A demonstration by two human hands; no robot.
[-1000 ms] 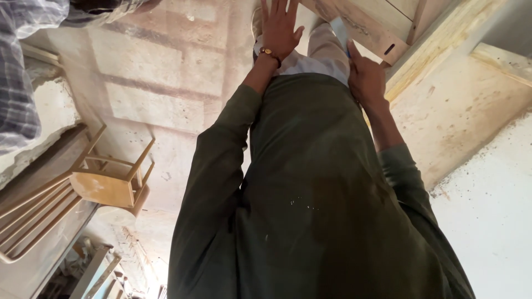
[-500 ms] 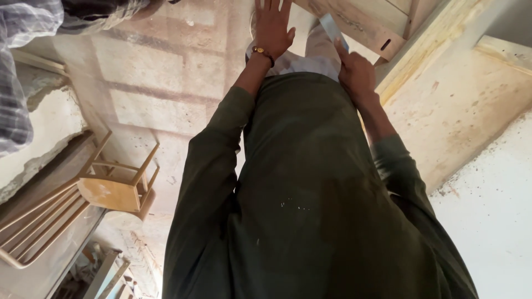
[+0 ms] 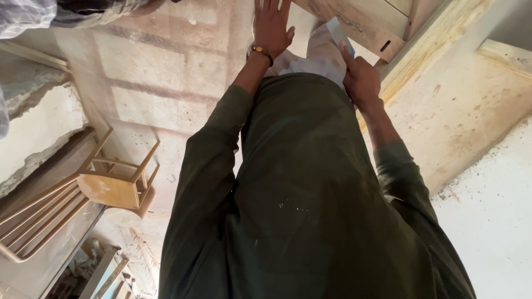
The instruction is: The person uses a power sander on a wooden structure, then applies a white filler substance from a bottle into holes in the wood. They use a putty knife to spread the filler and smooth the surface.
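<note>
My left hand (image 3: 271, 25), with a bead bracelet at the wrist, lies flat with spread fingers near the top of the view, beside a pale wooden panel (image 3: 366, 19). My right hand (image 3: 361, 77) grips a thin flat grey-blue piece (image 3: 338, 30) whose end points at the panel's edge. I cannot tell what kind of tool or sheet it is. Dark green sleeves and my dark green shirt (image 3: 310, 194) fill the middle of the view.
A small wooden chair (image 3: 116, 185) stands at the left by slatted wooden frames (image 3: 33, 221). A long wooden beam (image 3: 426, 55) runs along the right over stained concrete (image 3: 476, 122). Another person's checked sleeve (image 3: 27, 14) shows at the top left.
Both hands have shifted slightly toward the top of the view. My right hand with the flat piece has moved closer to the wooden panel. The view has drifted a little.
</note>
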